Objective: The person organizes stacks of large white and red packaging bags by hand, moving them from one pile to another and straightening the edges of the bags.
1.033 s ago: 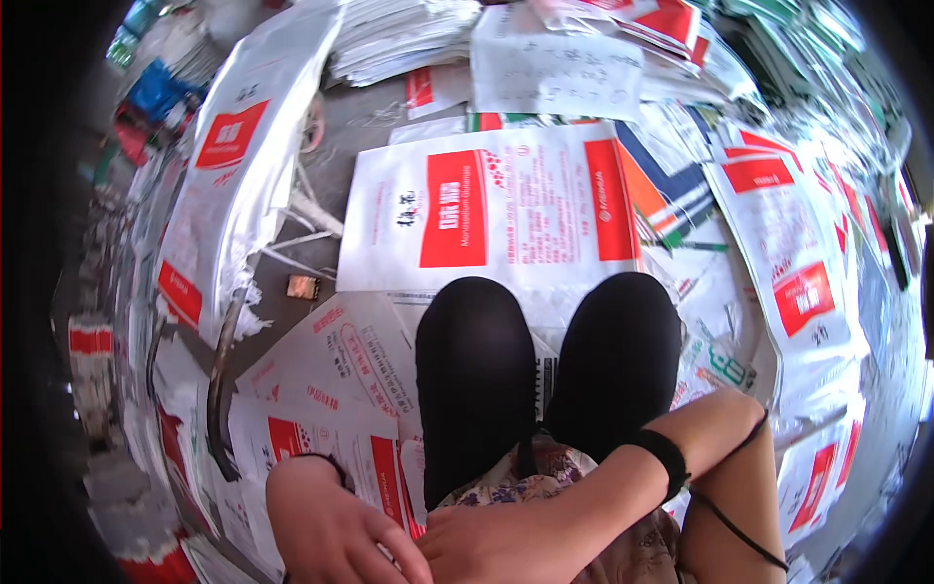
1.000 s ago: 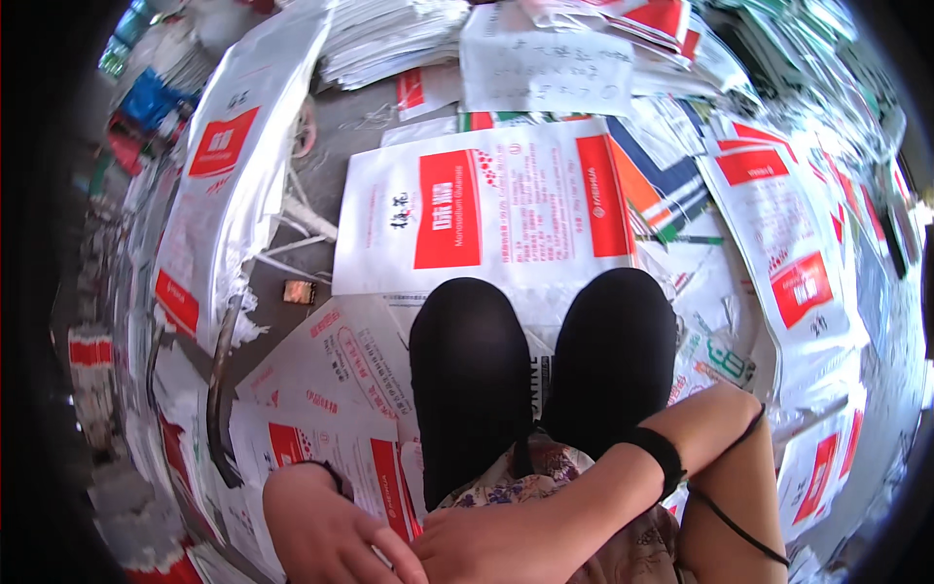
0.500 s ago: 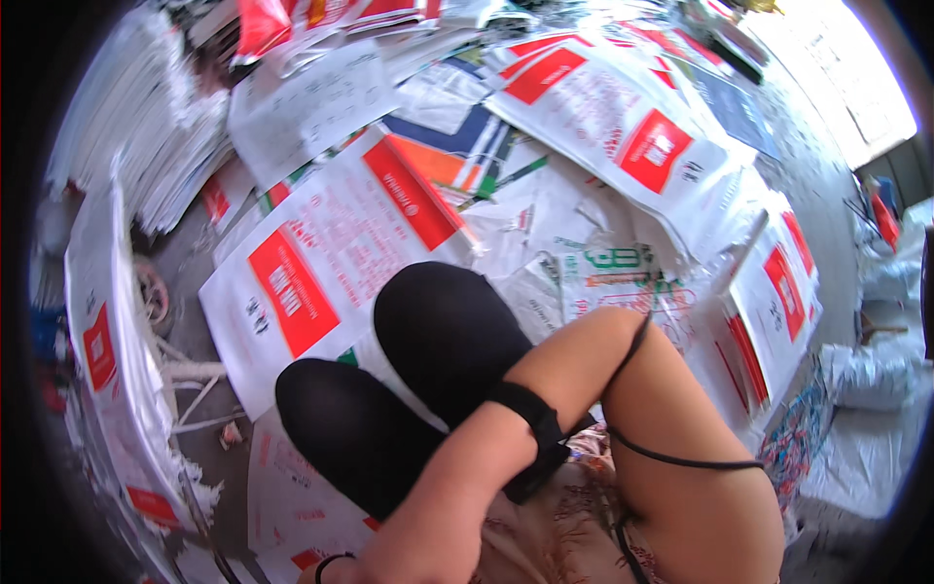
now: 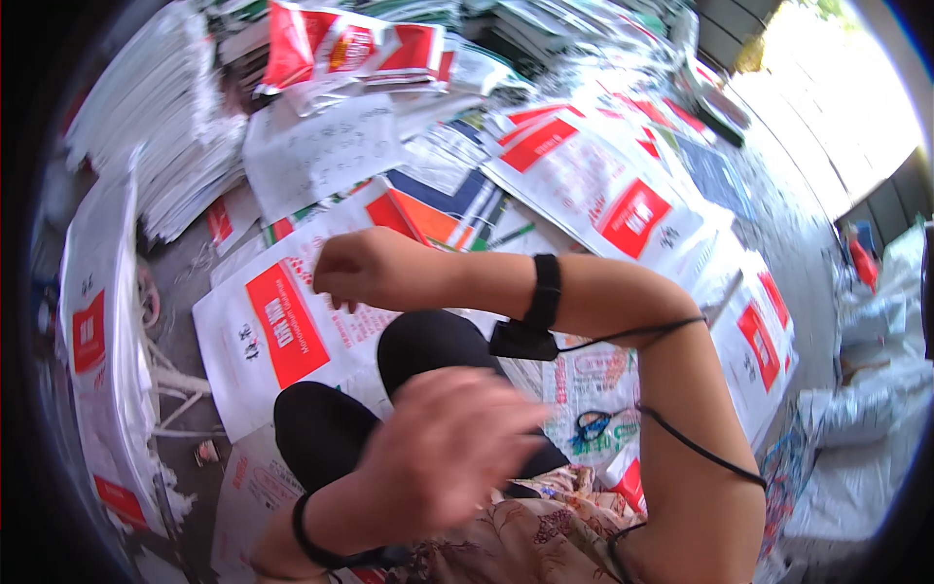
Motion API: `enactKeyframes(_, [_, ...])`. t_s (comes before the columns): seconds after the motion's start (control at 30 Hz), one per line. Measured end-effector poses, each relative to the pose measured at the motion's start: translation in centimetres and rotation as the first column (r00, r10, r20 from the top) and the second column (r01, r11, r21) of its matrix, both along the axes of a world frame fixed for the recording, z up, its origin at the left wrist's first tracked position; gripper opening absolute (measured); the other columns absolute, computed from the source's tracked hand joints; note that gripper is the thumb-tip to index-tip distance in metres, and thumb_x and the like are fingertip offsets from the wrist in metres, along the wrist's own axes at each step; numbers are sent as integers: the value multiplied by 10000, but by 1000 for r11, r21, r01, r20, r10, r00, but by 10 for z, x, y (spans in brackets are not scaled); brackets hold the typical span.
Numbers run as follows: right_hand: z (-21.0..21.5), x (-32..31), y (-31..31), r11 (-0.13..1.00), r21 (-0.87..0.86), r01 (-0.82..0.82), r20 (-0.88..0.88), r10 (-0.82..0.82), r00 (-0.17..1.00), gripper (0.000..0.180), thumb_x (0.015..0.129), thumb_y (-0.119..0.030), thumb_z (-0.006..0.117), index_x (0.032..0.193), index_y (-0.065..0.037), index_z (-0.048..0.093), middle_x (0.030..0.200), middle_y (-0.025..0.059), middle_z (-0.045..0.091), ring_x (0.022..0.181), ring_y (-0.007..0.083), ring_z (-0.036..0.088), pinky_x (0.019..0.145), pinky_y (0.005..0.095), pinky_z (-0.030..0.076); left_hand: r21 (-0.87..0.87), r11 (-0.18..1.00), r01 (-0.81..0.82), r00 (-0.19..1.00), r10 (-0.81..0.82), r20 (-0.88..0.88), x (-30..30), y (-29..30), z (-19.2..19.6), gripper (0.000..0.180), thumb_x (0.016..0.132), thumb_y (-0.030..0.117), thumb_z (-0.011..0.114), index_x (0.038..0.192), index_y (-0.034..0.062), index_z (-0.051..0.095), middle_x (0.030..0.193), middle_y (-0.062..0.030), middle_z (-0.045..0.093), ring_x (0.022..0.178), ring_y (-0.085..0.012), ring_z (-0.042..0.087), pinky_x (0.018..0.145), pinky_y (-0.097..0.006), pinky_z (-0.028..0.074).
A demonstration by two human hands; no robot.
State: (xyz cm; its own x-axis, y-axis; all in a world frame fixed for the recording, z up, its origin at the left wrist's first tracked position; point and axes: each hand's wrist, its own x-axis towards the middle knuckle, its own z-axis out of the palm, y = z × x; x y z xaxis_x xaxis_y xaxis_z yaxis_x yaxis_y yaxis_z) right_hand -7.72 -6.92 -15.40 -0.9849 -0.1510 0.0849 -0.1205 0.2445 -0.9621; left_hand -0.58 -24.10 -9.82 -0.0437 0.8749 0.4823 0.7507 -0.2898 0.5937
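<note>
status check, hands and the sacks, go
Left hand raised, blurred, empty. Right hand loosely closed, holding nothing, above the white sack with red panel. Scissors lie by the knee.

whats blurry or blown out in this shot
Head view: the left hand is smeared by motion blur, while the right hand is fairly sharp; the doorway at upper right is overexposed to white; fisheye distortion bends the printed sacks toward the dark rim.

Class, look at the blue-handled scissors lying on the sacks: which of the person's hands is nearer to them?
Left. The blurred left hand hangs just left of the scissors, above the lap. The right hand is raised farther up and to the left, over the white sack with a red panel.
</note>
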Motion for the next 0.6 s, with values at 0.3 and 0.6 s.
enactKeyframes(0.3, [-13,-18,-11,955,276,-112,83,93,992,232,986,-200,586,1055,10,657,901,98,706,803,170,694,744,312,561,-285,672,684,708,-706,36,89,97,78,350,856,252,675,1003,-64,701,947,-206,682,871,-344,664,739,-419,520])
enactKeyframes(0.6, [-39,-19,8,931,358,-73,88,44,995,258,982,-238,568,1035,-5,666,870,110,710,782,204,712,734,333,554,130,538,833,515,-839,173,98,111,88,240,890,198,615,926,-31,677,885,-191,681,845,-336,657,740,-416,502])
